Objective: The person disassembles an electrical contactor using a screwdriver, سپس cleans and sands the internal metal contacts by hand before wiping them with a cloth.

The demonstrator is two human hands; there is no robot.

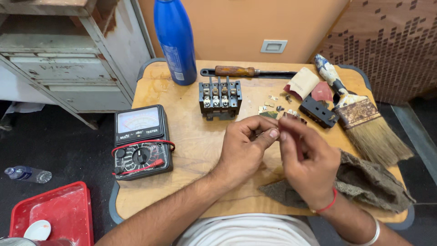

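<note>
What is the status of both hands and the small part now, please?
Left hand and right hand together, fingertips pinching a small part, too small to identify. Cloth under right wrist. Black terminal block beyond, untouched.

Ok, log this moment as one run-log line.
left hand: pinching small part | right hand: fingertips at same part | below: wooden table | left: multimeter | right: grey cloth
</note>
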